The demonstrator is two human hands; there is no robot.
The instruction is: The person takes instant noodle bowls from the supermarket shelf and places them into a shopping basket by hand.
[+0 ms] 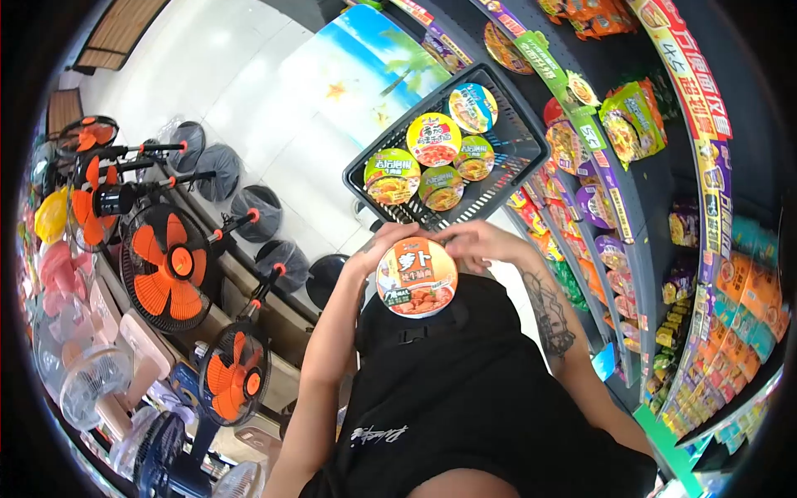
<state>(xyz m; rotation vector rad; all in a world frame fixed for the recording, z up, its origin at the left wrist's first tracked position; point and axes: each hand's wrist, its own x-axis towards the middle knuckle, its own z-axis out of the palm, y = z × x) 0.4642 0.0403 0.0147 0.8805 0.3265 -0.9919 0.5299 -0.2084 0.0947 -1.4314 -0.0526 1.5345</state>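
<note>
A cup of instant noodles (417,278) with a round orange and white lid is in front of my body, lid facing me. My left hand (383,242) is closed around its far left side, most of its fingers hidden behind the lid. At the far right edge of the lid is my right hand (480,242), fingers loosely stretched towards the cup; whether they press on it is unclear. Beyond both hands, a black shopping basket (525,166) holds several noodle cups: a yellow and red cup (434,139), a blue cup (472,108) and green-lidded cups (392,176).
Shelves of packaged noodles (633,120) with price strips run along my right. On the left stand several fans with orange blades (170,266), and paler fans (95,386) nearer me. White floor tiles (241,70) and a beach-picture panel (357,70) lie ahead.
</note>
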